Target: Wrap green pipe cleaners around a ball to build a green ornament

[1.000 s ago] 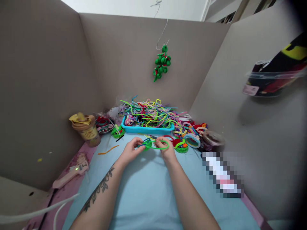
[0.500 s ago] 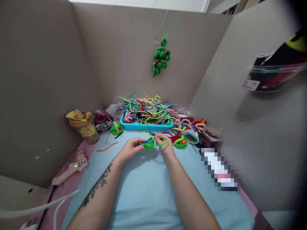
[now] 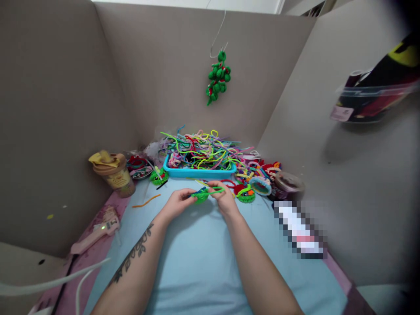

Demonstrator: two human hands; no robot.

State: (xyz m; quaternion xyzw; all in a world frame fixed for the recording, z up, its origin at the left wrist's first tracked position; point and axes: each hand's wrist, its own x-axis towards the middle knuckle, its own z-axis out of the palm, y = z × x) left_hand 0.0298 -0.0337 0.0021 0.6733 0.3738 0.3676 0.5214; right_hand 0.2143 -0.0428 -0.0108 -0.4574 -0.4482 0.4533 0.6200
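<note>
Grey partition walls filling the upper frame on three sides. Pale blue mat-covered counter spread across the lower middle. Turquoise plastic tray heaped with tangled multicoloured pipe cleaners at centre, just above the hands. Green knotted pipe-cleaner ornament hung on a wire hook, upper centre. Tan lidded cup at middle left; pink glue gun lower left, on the counter's edge. Left hand and right hand close together at centre, just below the tray. Small fuzzy green pipe-cleaner piece held between them above the counter, left fingers pinched on its left end, right fingers closed on the green strand at its right.
</note>
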